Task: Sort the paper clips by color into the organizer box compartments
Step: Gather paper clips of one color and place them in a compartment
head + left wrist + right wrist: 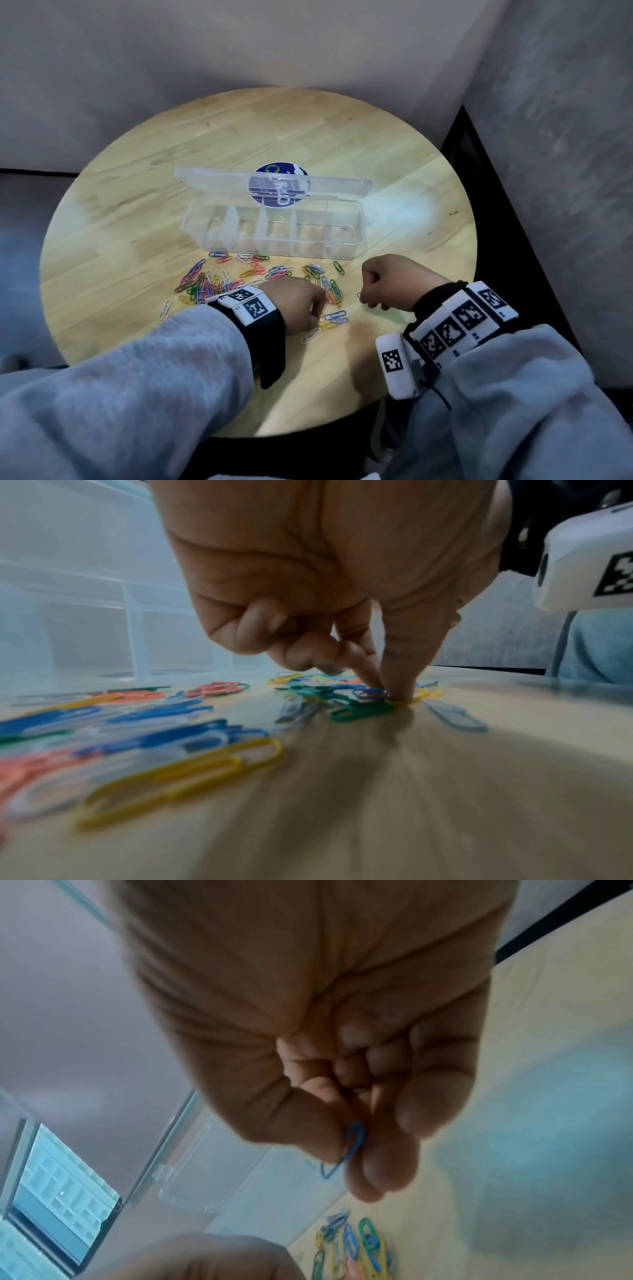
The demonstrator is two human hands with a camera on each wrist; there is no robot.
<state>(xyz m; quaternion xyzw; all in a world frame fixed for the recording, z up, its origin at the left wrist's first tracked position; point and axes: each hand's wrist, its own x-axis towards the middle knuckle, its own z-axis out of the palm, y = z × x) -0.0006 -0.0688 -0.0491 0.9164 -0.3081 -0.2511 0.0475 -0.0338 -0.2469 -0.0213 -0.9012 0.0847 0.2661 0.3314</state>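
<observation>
Step in hand, as judged: picking single clips out of the pile [260, 279] on the table [137, 212] before carrying them to the box [274, 226], which stands open just beyond the pile, lid [212, 176] tilted back, its compartments looking bare of clips so far. To do it well: take one colour at a time, lift only one clip, and check that no neighbour hangs hooked on it, since the clips overlap and may be interlinked; slide a clip clear of the heap before pinching it, as it lies flat on the wood and gives little to catch; settle which compartment takes which colour and keep to it. Right hand [387, 282]: fingers curled into the palm, thumb and forefinger pressed together on a blue clip [346, 1150], which hangs partly out below the pinch; hand is held above the table to the right of the pile, near the box's front right corner. Whether it holds more than this one clip I cannot tell. Left hand [298, 301]: down at the near right edge of the pile, outer fingers curled, thumb [407, 653] and forefinger tip lowered to the table and closing on a yellow clip [416, 696] that lies among blue and green ones; the tips touch it but it is not yet lifted, and the wrist view is blurred here. Risk as judged: neighbouring clips dragged up with the yellow.
</observation>
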